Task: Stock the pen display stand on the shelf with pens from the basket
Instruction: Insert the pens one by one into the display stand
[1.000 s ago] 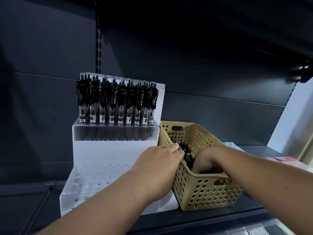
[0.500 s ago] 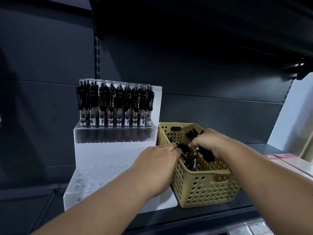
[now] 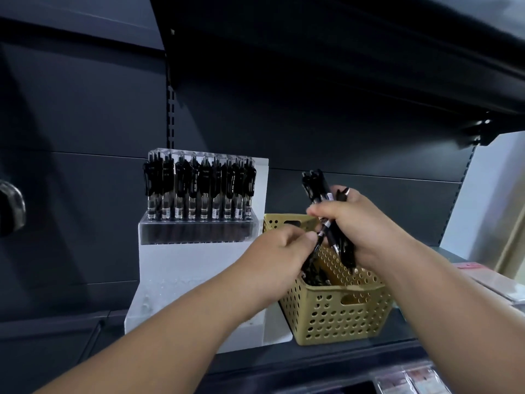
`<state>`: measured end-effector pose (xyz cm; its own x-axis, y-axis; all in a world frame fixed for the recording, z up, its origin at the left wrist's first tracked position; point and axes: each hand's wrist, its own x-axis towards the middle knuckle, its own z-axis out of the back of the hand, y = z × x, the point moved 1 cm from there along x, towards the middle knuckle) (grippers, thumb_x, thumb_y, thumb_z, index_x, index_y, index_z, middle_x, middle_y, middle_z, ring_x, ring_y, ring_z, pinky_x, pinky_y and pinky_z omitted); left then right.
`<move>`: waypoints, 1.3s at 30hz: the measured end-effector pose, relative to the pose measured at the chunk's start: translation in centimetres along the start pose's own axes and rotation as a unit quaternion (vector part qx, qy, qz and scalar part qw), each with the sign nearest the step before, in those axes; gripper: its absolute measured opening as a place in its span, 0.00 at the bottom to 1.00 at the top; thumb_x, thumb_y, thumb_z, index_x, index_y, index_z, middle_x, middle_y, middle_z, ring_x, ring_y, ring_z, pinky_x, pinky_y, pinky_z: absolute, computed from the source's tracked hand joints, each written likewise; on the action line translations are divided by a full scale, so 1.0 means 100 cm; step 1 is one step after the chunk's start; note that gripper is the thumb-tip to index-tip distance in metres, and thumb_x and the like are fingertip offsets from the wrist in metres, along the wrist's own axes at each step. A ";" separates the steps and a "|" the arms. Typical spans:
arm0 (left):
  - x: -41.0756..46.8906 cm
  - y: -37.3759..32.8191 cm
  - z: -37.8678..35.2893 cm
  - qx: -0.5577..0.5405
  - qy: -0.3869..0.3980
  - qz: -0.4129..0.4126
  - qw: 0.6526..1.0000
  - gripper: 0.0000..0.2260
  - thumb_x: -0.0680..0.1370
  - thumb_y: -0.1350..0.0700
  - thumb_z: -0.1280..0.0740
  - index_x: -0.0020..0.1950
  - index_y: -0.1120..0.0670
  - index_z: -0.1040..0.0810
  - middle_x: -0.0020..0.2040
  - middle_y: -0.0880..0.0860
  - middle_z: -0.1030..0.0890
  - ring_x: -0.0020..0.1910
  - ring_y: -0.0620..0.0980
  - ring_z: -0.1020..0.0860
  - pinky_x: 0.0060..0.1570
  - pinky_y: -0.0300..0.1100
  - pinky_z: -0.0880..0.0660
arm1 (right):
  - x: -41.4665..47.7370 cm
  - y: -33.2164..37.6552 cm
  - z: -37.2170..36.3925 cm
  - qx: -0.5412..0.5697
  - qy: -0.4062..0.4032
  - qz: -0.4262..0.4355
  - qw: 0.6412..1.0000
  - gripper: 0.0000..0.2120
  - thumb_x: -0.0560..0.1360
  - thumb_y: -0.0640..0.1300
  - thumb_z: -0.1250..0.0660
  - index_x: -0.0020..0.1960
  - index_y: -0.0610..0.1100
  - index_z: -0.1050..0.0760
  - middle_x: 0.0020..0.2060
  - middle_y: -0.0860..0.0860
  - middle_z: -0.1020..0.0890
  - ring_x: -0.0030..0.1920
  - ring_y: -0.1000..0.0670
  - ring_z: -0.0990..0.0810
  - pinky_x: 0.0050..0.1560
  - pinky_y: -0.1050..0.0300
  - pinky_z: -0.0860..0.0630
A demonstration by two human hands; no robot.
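A white two-tier pen display stand (image 3: 181, 265) sits on the dark shelf. Its clear upper tier holds a row of several black pens (image 3: 199, 191); the lower tier is mostly hidden by my left arm. To its right stands a tan perforated basket (image 3: 338, 317) with more black pens (image 3: 314, 275) inside. My right hand (image 3: 366, 228) grips a bundle of black pens (image 3: 322, 189) above the basket. My left hand (image 3: 279, 257) pinches the lower end of one pen (image 3: 322, 237) from that bundle, over the basket's left rim.
An upper shelf overhangs the space. A white side panel (image 3: 488, 200) rises at the right, with pinkish packets (image 3: 477, 268) on the shelf beneath it. A slotted upright (image 3: 171, 115) runs up behind the stand. Packaged goods (image 3: 412, 379) lie on the level below.
My right hand has risen out of the basket with a bundle of pens. My left hand has moved from the basket rim to pinch one of them.
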<state>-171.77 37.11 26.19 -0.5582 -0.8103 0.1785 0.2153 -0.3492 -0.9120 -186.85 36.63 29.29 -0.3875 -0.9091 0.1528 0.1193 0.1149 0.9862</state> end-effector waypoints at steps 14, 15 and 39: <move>-0.066 -0.004 0.049 -0.220 -0.141 0.155 0.953 0.08 0.79 0.50 0.36 0.48 0.53 0.27 0.35 0.51 0.31 0.29 0.47 0.32 0.27 0.38 0.32 | -0.065 0.011 -0.062 0.009 0.118 -0.029 0.993 0.15 0.78 0.42 0.32 0.63 0.41 0.29 0.42 0.46 0.17 0.33 0.51 0.23 0.28 0.57 0.27; -0.069 -0.003 0.051 -0.244 -0.143 0.163 0.945 0.11 0.78 0.47 0.34 0.50 0.54 0.26 0.36 0.51 0.29 0.29 0.46 0.31 0.26 0.38 0.32 | -0.071 0.010 -0.070 -0.014 0.139 -0.015 0.990 0.12 0.78 0.42 0.32 0.59 0.42 0.27 0.42 0.47 0.18 0.34 0.51 0.24 0.29 0.57 0.27; -0.071 0.042 0.090 -0.366 -0.338 0.089 0.862 0.03 0.77 0.57 0.35 0.46 0.56 0.27 0.37 0.54 0.24 0.39 0.56 0.20 0.44 0.49 0.22 | -0.097 -0.015 -0.151 -0.026 0.130 -0.027 0.991 0.10 0.83 0.50 0.45 0.51 0.44 0.30 0.44 0.47 0.20 0.44 0.46 0.18 0.45 0.50 0.21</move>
<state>-159.69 37.09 24.39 0.0796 -0.9960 -0.0403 -0.4524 -0.0001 -0.8918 -169.51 39.20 25.37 -0.1465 -0.9866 0.0720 0.1543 0.0491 0.9868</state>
